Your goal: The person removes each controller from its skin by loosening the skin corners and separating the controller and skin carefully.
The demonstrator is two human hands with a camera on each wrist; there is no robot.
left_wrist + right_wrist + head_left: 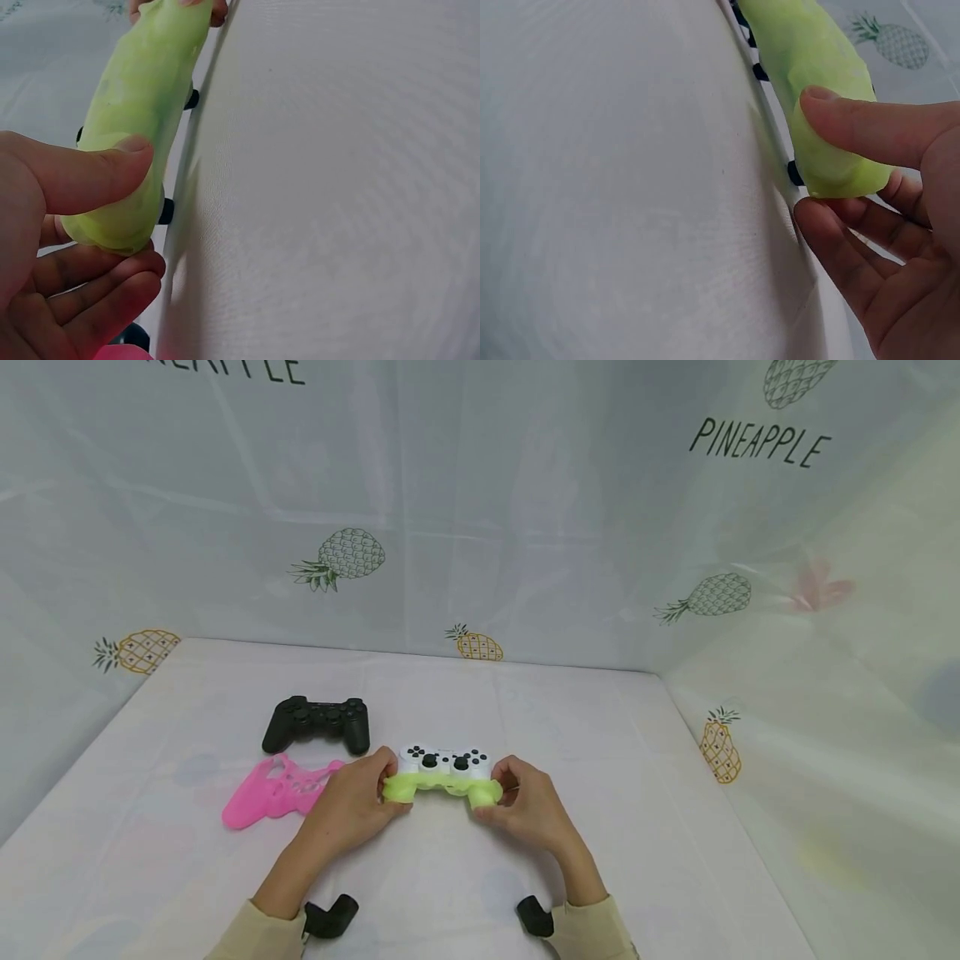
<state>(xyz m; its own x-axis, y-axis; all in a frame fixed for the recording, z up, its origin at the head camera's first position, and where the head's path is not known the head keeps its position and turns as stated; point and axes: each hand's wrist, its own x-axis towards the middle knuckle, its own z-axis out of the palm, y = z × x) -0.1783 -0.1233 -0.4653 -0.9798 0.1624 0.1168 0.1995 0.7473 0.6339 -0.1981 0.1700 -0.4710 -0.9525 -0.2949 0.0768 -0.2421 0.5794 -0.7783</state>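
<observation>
Both hands hold a white game controller (445, 763) whose lower part and grips are wrapped in a yellow-green silicone cover (444, 784). The left hand (358, 800) pinches the covered left grip; its thumb lies on the cover (142, 112) in the left wrist view. On the other side, the right hand (529, 803) pinches the covered right grip, thumb against the cover (832, 142) and fingers beneath its end. White shell, black sticks and buttons show along the upper part in the head view. The cover hides the rest of the controller.
A black game controller (318, 722) lies at the back left. Nearer, a pink silicone controller cover (273, 792) lies flat, partly behind the left hand. The white-covered table (645, 827) is bounded by a hanging sheet (525, 527) with printed pineapples at the back and sides.
</observation>
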